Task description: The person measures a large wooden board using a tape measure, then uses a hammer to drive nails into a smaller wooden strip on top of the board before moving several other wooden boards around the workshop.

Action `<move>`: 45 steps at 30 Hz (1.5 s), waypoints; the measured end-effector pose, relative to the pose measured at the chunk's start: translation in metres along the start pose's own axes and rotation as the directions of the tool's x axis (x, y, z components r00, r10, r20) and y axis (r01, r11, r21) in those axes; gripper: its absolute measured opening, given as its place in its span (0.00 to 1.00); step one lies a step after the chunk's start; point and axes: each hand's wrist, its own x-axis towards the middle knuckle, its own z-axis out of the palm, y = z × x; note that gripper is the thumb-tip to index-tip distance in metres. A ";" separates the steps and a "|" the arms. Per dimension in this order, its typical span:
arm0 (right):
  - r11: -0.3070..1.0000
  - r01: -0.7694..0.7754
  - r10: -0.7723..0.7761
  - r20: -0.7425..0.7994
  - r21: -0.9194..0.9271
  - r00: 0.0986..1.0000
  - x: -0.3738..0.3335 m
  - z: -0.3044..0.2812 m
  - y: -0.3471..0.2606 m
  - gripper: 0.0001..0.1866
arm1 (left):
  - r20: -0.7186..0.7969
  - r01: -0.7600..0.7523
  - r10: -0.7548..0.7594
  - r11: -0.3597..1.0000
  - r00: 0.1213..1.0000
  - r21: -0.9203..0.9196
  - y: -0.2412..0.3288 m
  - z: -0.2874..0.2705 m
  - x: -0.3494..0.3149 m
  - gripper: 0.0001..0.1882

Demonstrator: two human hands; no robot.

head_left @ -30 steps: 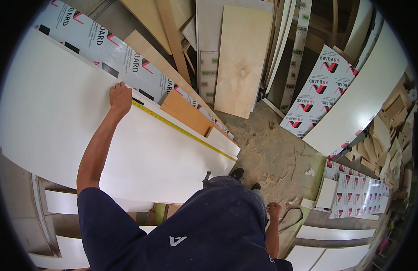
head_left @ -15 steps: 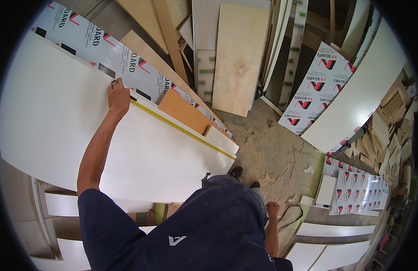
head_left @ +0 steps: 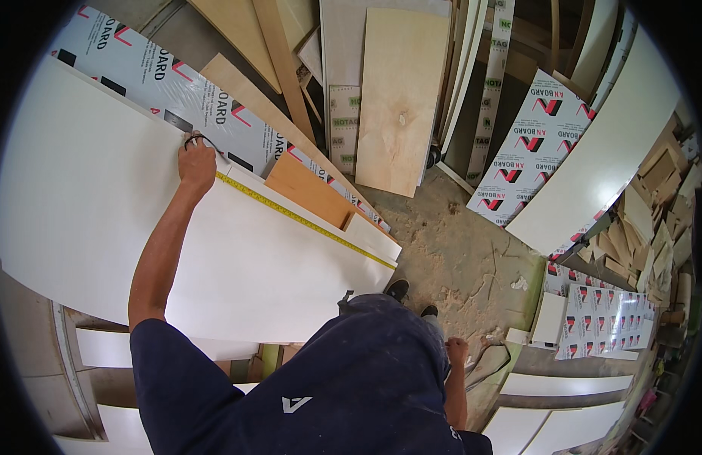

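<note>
My left hand [head_left: 197, 161] is closed round a tape measure, whose case is mostly hidden under the fingers. A black loop, probably its strap, shows past the fingertips. From the hand a yellow tape blade [head_left: 305, 221] runs out along the far edge of a large white board [head_left: 101, 182] to the board's right end. This hand rests on the board near that edge. Down at my right side, away from the board, my right hand [head_left: 456, 351] has its fingers curled. Its palm is turned out of sight, so whatever it may hold is hidden.
Printed film-covered boards [head_left: 192, 87] and wood strips lie beyond the white board. A plywood panel [head_left: 400, 114] leans ahead among upright sheets. Offcuts [head_left: 631, 220] are heaped at the right. Sawdust covers the floor [head_left: 457, 243] by my shoes.
My left hand has shifted slightly at the board's far edge, and more of the black loop shows beside its fingers. The right hand has stayed at my side.
</note>
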 end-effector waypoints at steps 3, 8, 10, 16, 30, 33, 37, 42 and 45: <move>1.000 0.008 -0.008 -0.006 0.008 1.000 0.003 0.003 0.007 0.13 | 0.119 0.008 -0.009 1.000 0.993 0.008 0.000 0.000 0.006 0.11; 0.999 -0.003 0.004 -0.011 0.044 1.000 0.005 0.006 0.006 0.14 | 0.089 -0.014 0.013 1.000 0.996 0.013 -0.002 0.000 0.006 0.11; 0.999 -0.016 0.017 -0.006 0.051 1.000 0.004 0.006 0.002 0.15 | 0.121 -0.010 0.010 1.000 0.993 -0.002 -0.002 -0.002 0.006 0.12; 0.995 -0.036 0.036 0.004 0.098 0.999 0.005 0.009 0.000 0.14 | 0.154 -0.004 0.007 1.000 0.988 -0.018 -0.003 -0.002 0.008 0.12; 0.999 -0.034 0.035 -0.023 0.032 0.999 0.005 0.011 -0.005 0.12 | 0.158 -0.007 0.013 0.999 0.987 -0.036 -0.003 -0.008 0.007 0.10; 0.999 -0.033 0.034 -0.018 0.043 0.999 0.005 0.011 -0.003 0.12 | 0.139 -0.018 0.021 1.000 0.990 -0.024 -0.004 -0.004 0.008 0.11; 0.998 -0.034 0.035 -0.018 0.060 0.999 0.004 0.012 0.000 0.12 | 0.148 -0.022 0.028 0.999 0.989 -0.036 -0.004 -0.004 0.008 0.11; 0.997 -0.010 0.011 -0.007 0.077 1.000 0.004 0.013 0.006 0.12 | 0.142 -0.018 0.024 0.999 0.990 -0.043 -0.005 -0.001 0.009 0.11; 0.997 0.005 -0.003 -0.019 0.083 1.000 0.001 0.013 0.008 0.13 | 0.185 -0.013 0.020 0.999 0.983 -0.042 -0.005 -0.003 0.010 0.11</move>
